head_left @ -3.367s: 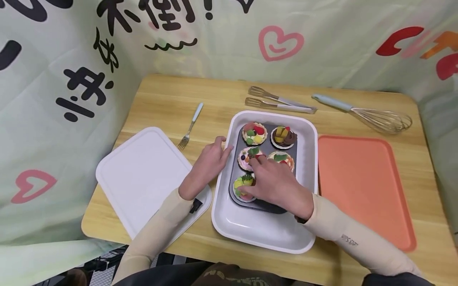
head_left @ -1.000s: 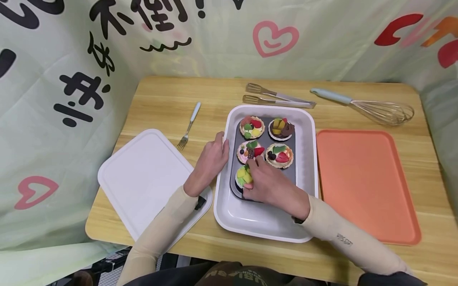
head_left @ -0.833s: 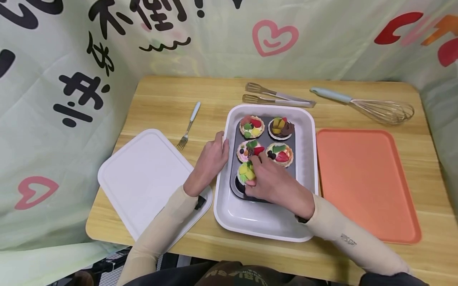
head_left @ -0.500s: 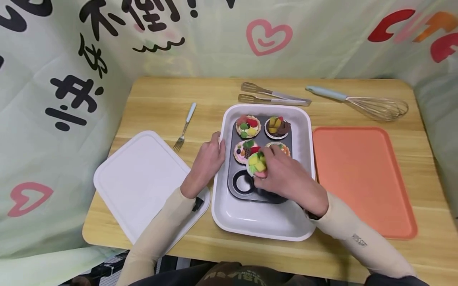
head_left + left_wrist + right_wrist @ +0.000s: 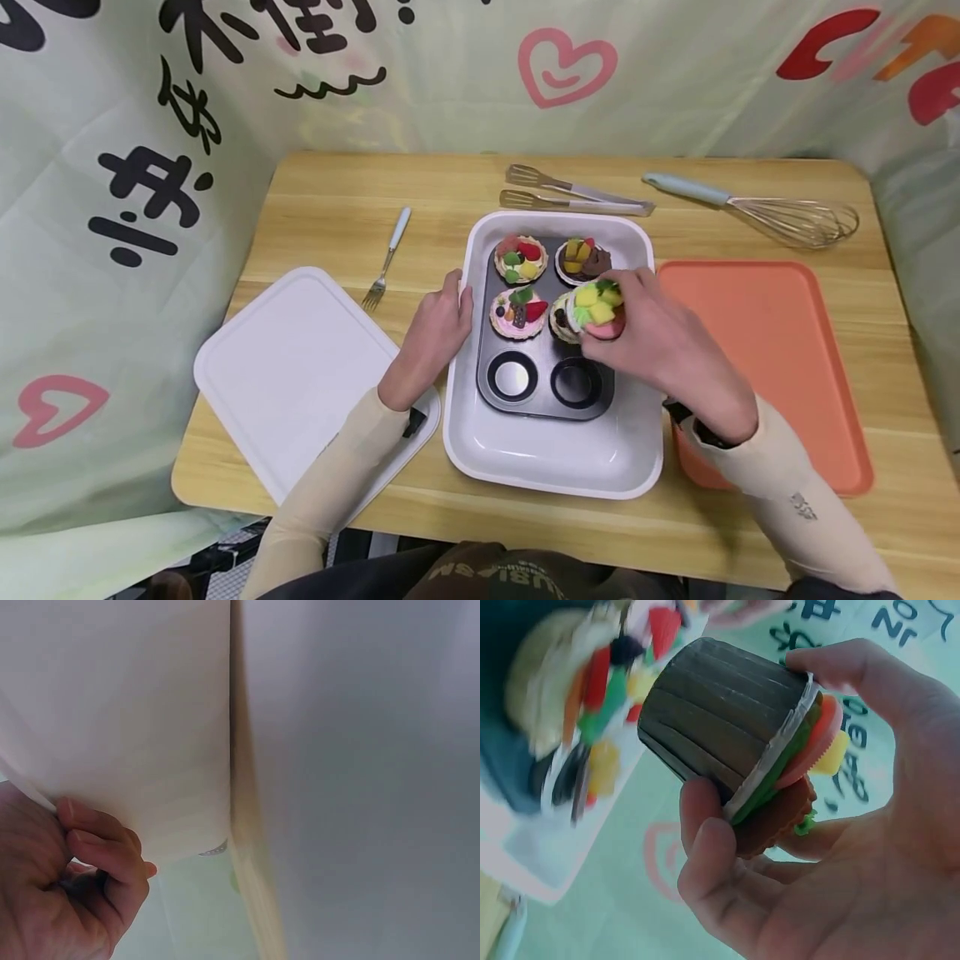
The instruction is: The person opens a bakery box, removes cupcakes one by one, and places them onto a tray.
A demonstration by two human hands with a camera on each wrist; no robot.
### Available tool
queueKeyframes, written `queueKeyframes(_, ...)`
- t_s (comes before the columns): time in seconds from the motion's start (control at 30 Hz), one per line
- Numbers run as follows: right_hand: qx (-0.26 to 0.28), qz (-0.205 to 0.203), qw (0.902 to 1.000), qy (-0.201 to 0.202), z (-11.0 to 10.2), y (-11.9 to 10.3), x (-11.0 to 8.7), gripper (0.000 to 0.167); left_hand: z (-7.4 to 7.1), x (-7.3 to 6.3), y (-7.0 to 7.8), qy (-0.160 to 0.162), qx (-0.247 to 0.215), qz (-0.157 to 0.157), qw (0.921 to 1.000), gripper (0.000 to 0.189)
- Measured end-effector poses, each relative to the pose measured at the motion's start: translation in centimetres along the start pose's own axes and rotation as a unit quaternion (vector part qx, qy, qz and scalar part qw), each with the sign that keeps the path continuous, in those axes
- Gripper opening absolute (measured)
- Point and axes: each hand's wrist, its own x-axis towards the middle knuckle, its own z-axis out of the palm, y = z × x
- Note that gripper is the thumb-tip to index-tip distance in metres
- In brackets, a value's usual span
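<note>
The fruit-topped cupcake [image 5: 597,307] is grasped at its rim by the right hand [image 5: 667,333] and is held tilted above the right column of the muffin pan [image 5: 545,402], partly hiding a fruit tart [image 5: 559,322]. The pan is contained in a white tray [image 5: 551,468] near the front edge of the desk [image 5: 450,187]; the tray's left rim is gripped by the left hand [image 5: 433,331]. If clearance is too low, the tart may be knocked out of its cup. If finger pressure on the tilted rim is reduced, the cupcake may be dropped.
</note>
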Motion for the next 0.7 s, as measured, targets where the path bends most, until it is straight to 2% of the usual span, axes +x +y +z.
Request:
queueKeyframes(0.33, 0.008, 0.072, 0.9953, 0.065, -3.3, 5.5, 0.7, 0.079, 0.0, 0.7, 0.5, 0.008, -0.009, 0.015, 0.9998, 0.036)
queueKeyframes(0.5, 0.015, 0.101, 0.9918, 0.078, -3.6, 8.2, 0.9, 0.079, 0.1, 0.6, 0.6, 0.0, -0.013, 0.007, 0.9999, 0.037)
queueKeyframes(0.7, 0.017, 0.098, 0.9922, 0.075, -2.9, 10.9, 1.9, 0.073, -0.1, -0.1, 0.4, -0.003, -0.014, -0.013, 0.9998, 0.037)
